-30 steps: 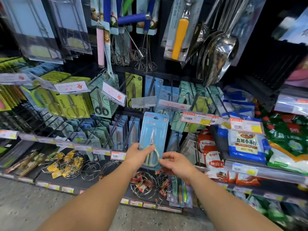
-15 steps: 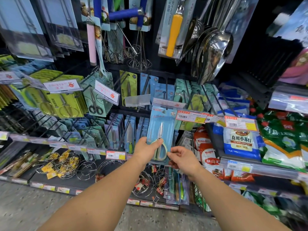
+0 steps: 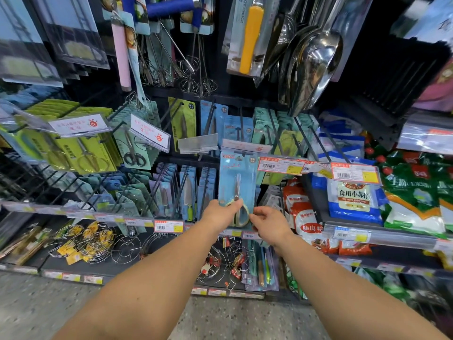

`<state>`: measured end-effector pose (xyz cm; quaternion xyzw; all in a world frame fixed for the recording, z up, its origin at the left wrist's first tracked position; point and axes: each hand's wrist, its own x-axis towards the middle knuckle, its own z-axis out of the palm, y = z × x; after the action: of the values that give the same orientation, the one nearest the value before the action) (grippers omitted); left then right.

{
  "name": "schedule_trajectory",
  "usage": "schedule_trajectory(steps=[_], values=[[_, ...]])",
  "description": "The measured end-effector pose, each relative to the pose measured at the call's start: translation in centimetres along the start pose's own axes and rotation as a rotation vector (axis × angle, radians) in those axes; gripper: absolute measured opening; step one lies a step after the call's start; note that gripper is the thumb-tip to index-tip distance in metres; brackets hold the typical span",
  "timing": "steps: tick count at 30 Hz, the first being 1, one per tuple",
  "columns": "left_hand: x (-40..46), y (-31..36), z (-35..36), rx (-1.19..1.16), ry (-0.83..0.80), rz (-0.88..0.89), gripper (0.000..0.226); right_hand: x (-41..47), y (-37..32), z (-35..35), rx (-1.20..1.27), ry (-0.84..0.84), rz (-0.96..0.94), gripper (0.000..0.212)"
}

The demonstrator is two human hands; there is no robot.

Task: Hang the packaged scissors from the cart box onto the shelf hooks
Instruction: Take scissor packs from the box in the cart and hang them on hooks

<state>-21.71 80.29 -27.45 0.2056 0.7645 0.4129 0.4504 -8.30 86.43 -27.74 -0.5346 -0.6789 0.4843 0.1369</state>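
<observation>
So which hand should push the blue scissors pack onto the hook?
Probably the left hand: its thumb lies over the front of the blue carded scissors pack, gripping the lower part. The right hand only pinches the bottom right corner.

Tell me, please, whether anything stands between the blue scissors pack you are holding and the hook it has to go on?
Yes, a clear price-tag flap at the hook's tip crosses the top of the blue scissors pack. Left hand and right hand hold the pack's bottom. Whether its hole is on the hook cannot be told.

price tags (image 3: 282, 165) crowd the hooks (image 3: 300, 138)
</observation>
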Motion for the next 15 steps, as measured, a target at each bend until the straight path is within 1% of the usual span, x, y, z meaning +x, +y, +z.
schedule_trajectory(steps=[2, 3, 5, 6, 8, 10, 13, 15], values=[[0.3, -0.5, 0.2, 0.063, -0.016, -0.035, 0.098, -0.2, -0.2, -0.1, -0.06, 0.024, 0.003, 0.044], [0.5, -0.8, 0.2, 0.096, -0.02, -0.039, 0.102, -0.3, -0.3, -0.1, -0.088, 0.037, 0.005, 0.046], [0.8, -1.2, 0.5, 0.206, -0.014, -0.022, 0.103, -0.6, -0.2, -0.3, -0.158, 0.078, 0.019, 0.048], [0.7, -1.4, 0.6, 0.303, 0.0, 0.007, 0.1, -0.7, -0.1, -0.3, -0.179, 0.103, 0.031, 0.049], [0.4, -1.4, 0.8, 0.541, 0.043, 0.11, 0.092, -1.0, 0.4, -0.6, -0.211, 0.15, 0.048, 0.053], [-0.1, -0.9, 1.3, 0.743, 0.079, 0.253, 0.085, -1.4, 0.9, -1.4, -0.29, 0.184, 0.053, 0.057], [-1.1, 0.5, 2.9, 0.916, 0.082, 0.426, 0.079, -2.2, 1.9, -3.3, -0.419, 0.228, 0.027, 0.06], [-2.0, 1.5, 4.9, 0.998, 0.055, 0.519, 0.077, -2.9, 2.7, -5.1, -0.498, 0.254, 0.039, 0.061]])
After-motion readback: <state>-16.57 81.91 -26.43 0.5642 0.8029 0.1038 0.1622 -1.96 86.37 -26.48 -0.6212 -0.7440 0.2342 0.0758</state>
